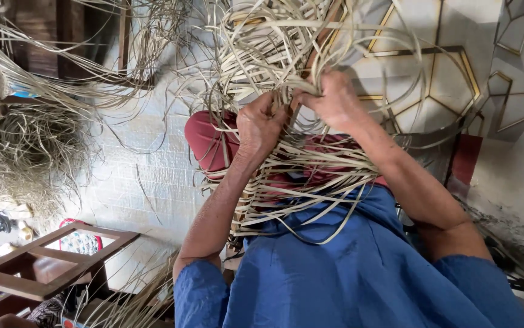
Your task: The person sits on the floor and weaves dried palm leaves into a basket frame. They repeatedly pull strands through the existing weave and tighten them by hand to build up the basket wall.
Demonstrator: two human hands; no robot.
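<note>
Cane strips (286, 176) gripped by both hands' fingers (274, 109).

No clear package, sign or screen shows. The only candidate is a small blue-and-white scrap (22, 92) at the left edge, on top of the bundle of dry fibre (25, 146) and well apart from the left hand (260, 126). It is flat and short, bright blue with a pale patch, and half covered by loose strands. It may be a wrapper or a label, but it is too small to tell.
</note>
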